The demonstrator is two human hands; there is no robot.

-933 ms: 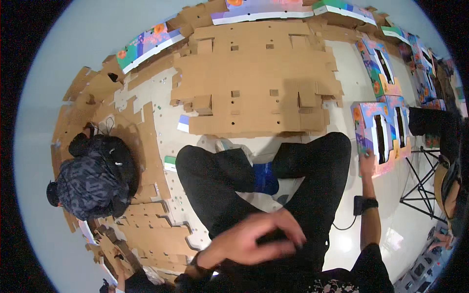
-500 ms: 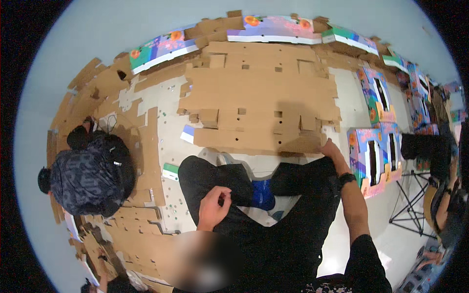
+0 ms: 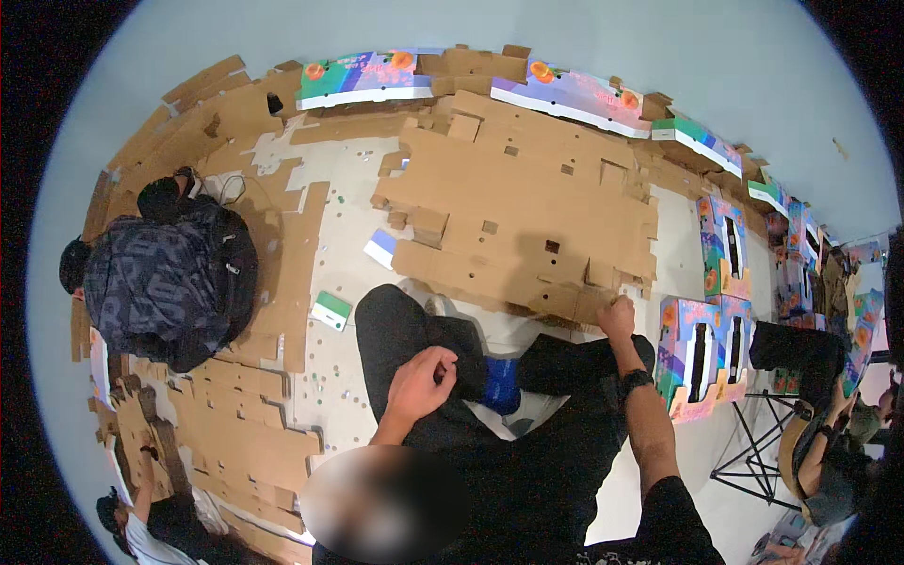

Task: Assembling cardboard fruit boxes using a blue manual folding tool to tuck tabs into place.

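A large flat brown cardboard sheet (image 3: pixel 527 212) with cut-outs and flaps lies on the floor in front of my crossed legs in black trousers. My right hand (image 3: pixel 617 317), with a dark watch on the wrist, reaches forward and grips a flap on the sheet's near right edge. My left hand (image 3: pixel 421 381) rests over my left knee with its fingers curled in; nothing shows inside it. A blue object (image 3: pixel 499 384) sits between my legs.
A dark patterned backpack (image 3: pixel 165 278) lies at the left among flat cardboard pieces (image 3: pixel 240 433). Colourful printed boxes (image 3: pixel 702 358) stand at the right and along the back wall. A green-and-white card (image 3: pixel 331 310) lies near my knee. A person on a chair (image 3: pixel 819 452) sits at the far right.
My right hand has gone forward from beside a printed box to the cardboard sheet's near edge. My left hand has moved from low across my lap to my left knee.
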